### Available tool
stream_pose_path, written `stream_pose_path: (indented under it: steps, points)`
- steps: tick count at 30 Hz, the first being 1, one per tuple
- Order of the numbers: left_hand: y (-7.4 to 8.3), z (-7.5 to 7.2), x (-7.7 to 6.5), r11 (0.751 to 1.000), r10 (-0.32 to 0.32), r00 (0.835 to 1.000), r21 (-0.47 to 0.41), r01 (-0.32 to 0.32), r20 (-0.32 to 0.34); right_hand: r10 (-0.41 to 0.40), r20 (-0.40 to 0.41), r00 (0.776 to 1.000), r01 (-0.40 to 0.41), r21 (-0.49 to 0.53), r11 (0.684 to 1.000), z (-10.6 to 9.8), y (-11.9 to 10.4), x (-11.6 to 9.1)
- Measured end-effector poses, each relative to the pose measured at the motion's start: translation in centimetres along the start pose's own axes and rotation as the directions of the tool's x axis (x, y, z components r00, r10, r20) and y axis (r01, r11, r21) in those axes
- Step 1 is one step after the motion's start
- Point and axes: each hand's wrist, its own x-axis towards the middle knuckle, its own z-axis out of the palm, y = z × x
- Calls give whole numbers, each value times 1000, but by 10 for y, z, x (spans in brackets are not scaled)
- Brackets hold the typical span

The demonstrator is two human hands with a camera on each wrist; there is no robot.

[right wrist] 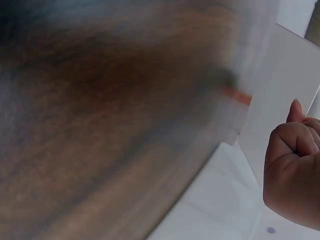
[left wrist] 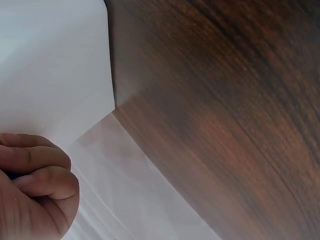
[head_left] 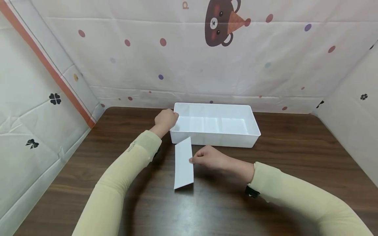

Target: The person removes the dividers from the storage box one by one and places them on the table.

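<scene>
A white rectangular open-topped box (head_left: 215,139) stands at the back of the table. My left hand (head_left: 166,120) is at its left end, fingers curled over the rim. In the left wrist view the curled fingers (left wrist: 47,172) lie against the box's white wall (left wrist: 55,65). My right hand (head_left: 210,158) pinches a flat white rectangular panel (head_left: 183,165) by its right edge, between thumb and fingers. The panel is held tilted in front of the box's left part, above the table. In the right wrist view the panel (right wrist: 285,75) extends beyond the curled right hand (right wrist: 295,167).
The dark wooden table (head_left: 224,209) reaches back to a patterned cloth wall (head_left: 189,72). More cloth (head_left: 29,108) hangs on the left and right sides. Faint lines and upright marks show inside the box.
</scene>
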Motion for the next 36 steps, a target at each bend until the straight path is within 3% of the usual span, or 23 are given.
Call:
stream_pose_path:
  steps: [6,21,36]
  points:
    - [0,-2,-1,1000,2,1000,6,-2,8,71,-6,997,-71,44,996,6,4,9]
    - [2,-2,-1,1000,-2,1000,10,2,10,126,-26,992,-124,50,991,16,6,19]
    - [1,-2,-2,1000,-7,1000,-6,7,10,170,59,984,-174,61,983,25,7,25]
